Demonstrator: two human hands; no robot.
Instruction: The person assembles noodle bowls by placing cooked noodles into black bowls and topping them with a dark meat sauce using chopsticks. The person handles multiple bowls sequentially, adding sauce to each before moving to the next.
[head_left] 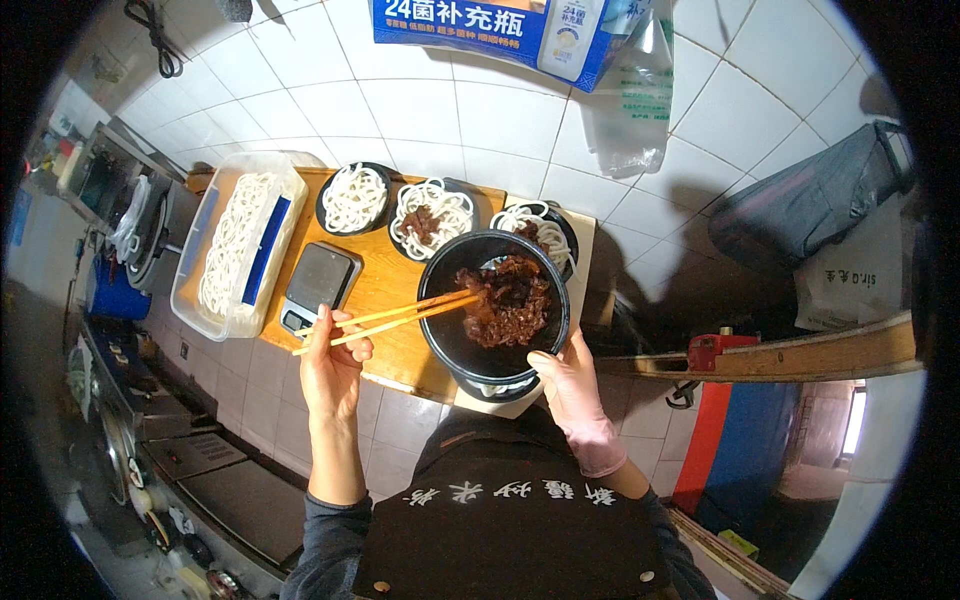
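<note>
My left hand (pixel 332 375) is closed around a pair of wooden chopsticks (pixel 395 316). Their tips reach into a large black bowl (pixel 447 345), touching dark brown, chunky cooked meat or sauce (pixel 515 308). My right hand (pixel 575 405), in a pale pink glove, grips that bowl's near right rim with the thumb on top. Beyond it, thick white noodles (pixel 355 197) fill a smaller black bowl. Two more bowls of noodles (pixel 450 205), (pixel 545 232) carry some of the dark topping. Under the big bowl's near edge, another noodle bowl (pixel 495 389) is mostly hidden.
A digital scale (pixel 322 275) lies on the wooden board (pixel 385 345), left of the bowls. Beside it stands a clear plastic tub (pixel 184 290) of noodles with a blue piece. A blue box (pixel 480 30) and plastic bag (pixel 630 130) hang over the tiled wall.
</note>
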